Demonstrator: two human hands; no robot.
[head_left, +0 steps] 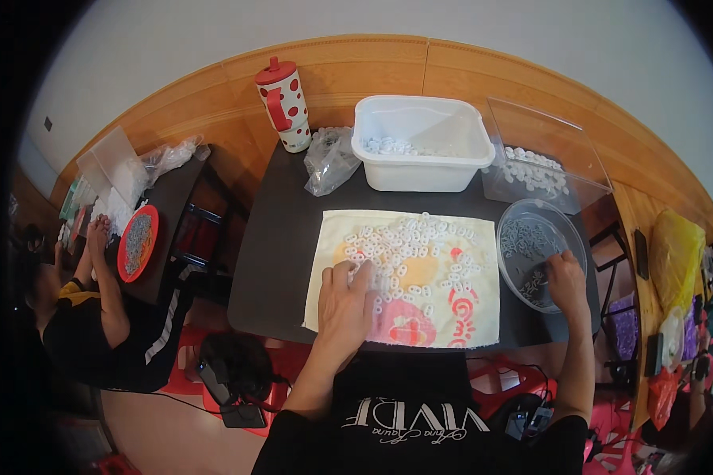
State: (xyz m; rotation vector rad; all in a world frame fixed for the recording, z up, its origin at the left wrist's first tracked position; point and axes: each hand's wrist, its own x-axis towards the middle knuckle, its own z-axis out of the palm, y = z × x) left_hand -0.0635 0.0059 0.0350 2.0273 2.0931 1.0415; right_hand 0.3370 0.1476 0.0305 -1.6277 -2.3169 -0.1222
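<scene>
A pale yellow printed cloth (483, 301) lies on the dark table, with many small white two-holed plastic pieces (424, 237) spread over it. My left hand (345, 305) rests on the cloth's left side with its fingers curled down among these pieces. What its fingertips hold, if anything, is blurred and partly hidden. At the right, a round clear bowl (505, 273) holds many small grey pieces (531, 237), too small to name. My right hand (566, 279) reaches over the bowl's near right rim, fingers bent together inside it. I cannot make out what is between them.
Behind the cloth stand a white tub (424, 174) with white pieces inside and a clear box (586, 186) of white pieces. A red-lidded tumbler (285, 111) and a plastic bag (330, 162) are at the back left. Another person (95, 332) works by a red tray (152, 257).
</scene>
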